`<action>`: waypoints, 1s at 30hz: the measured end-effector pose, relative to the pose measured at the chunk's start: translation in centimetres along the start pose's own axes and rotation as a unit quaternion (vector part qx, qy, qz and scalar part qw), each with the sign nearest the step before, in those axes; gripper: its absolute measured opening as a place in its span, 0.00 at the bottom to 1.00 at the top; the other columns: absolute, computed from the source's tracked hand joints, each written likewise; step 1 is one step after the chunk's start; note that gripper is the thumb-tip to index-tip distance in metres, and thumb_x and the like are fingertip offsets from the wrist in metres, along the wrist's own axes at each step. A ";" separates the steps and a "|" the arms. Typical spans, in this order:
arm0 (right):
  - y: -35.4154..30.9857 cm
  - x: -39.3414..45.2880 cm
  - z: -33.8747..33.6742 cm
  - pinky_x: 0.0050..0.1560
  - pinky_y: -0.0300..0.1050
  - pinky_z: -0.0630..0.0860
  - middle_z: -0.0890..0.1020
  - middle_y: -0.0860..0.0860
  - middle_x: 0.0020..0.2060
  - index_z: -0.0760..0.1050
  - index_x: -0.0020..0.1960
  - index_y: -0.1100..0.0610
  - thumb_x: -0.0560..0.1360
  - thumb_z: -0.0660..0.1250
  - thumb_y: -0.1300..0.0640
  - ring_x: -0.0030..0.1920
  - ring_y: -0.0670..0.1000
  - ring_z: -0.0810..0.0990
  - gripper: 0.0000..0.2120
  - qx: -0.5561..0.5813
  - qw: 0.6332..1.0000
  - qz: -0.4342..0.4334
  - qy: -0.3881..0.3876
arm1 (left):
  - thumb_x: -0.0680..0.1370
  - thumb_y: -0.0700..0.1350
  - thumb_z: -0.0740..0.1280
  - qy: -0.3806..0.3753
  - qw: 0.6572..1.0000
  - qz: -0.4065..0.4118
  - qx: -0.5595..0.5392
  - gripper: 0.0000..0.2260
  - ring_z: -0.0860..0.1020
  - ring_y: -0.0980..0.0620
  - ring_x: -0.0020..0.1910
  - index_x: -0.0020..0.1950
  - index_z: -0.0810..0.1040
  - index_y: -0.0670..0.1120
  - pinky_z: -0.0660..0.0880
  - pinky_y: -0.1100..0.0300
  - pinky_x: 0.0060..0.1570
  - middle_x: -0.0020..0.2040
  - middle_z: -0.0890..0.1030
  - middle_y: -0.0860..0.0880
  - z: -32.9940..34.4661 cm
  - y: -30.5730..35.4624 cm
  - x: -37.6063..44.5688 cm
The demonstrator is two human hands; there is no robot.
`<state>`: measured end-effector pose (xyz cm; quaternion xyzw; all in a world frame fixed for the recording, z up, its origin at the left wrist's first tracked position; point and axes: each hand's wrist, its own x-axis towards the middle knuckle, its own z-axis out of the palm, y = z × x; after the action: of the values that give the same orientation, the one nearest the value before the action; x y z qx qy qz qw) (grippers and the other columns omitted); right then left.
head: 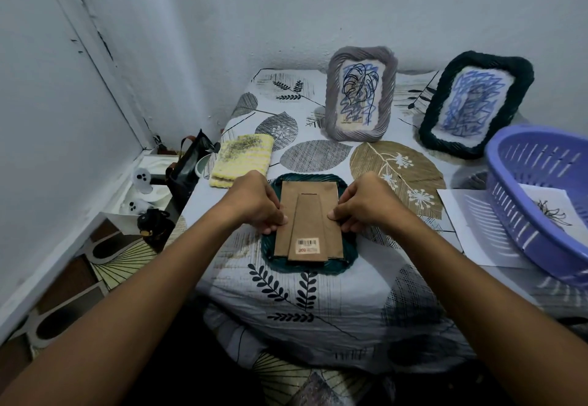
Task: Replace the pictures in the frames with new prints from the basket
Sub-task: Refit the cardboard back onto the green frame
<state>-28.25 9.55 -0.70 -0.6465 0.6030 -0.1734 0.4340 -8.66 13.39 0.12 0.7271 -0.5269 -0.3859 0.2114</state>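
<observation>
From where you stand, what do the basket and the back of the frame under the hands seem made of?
The basket looks like moulded plastic: uniform lilac, slightly glossy, with regular slots in its wall. The frame back looks like brown pressed board or cardboard: matte, flat, with a barcode sticker. Its dark green rim seems to be wound cord, judging by the ridges.

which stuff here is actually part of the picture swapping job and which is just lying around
Part of the job:
- face-down green frame, brown backing board gripped by left hand and right hand
- grey frame and dark frame, standing
- purple basket with a print
- loose sheet beside the basket

Lying about:
- yellow cloth
- black bag
</observation>
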 end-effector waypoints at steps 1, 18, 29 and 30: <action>0.0 0.0 0.0 0.29 0.44 0.80 0.83 0.60 0.31 0.79 0.44 0.70 0.67 0.76 0.66 0.27 0.52 0.82 0.10 -0.003 1.000 0.001 0.000 | 0.67 0.33 0.77 -0.001 1.000 -0.001 0.002 0.09 0.80 0.44 0.28 0.44 0.81 0.33 0.82 0.50 0.37 0.35 0.82 0.35 0.0 0.0 0.0; 0.0 0.1 0.2 0.35 0.46 0.81 0.84 0.58 0.29 0.81 0.39 0.67 0.67 0.76 0.65 0.32 0.55 0.85 0.06 -0.066 0.998 -0.021 0.012 | 0.66 0.32 0.77 -0.001 0.999 0.008 0.038 0.08 0.79 0.49 0.23 0.41 0.80 0.33 0.80 0.57 0.28 0.29 0.81 0.40 0.1 0.2 0.4; 1.3 0.1 -0.5 0.44 0.52 0.81 0.82 0.51 0.39 0.83 0.48 0.56 0.66 0.78 0.54 0.39 0.50 0.80 0.12 -0.118 0.982 -0.129 0.070 | 0.60 0.52 0.82 0.052 0.970 0.173 0.164 0.22 0.77 0.56 0.37 0.51 0.84 0.47 0.71 0.60 0.36 0.37 0.81 0.54 -1.3 -0.8 0.5; 1.5 0.0 -0.7 0.43 0.50 0.80 0.82 0.52 0.43 0.81 0.52 0.57 0.68 0.76 0.55 0.40 0.48 0.79 0.14 -0.112 0.981 -0.150 0.056 | 0.60 0.54 0.81 0.027 0.965 0.192 0.178 0.27 0.77 0.57 0.39 0.55 0.83 0.48 0.70 0.62 0.37 0.42 0.82 0.53 -1.7 -1.0 0.4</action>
<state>-29.75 9.46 -1.46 -0.7635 0.5380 -0.2035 0.2937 -6.66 13.17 0.34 0.6486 -0.7106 -0.2182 0.1633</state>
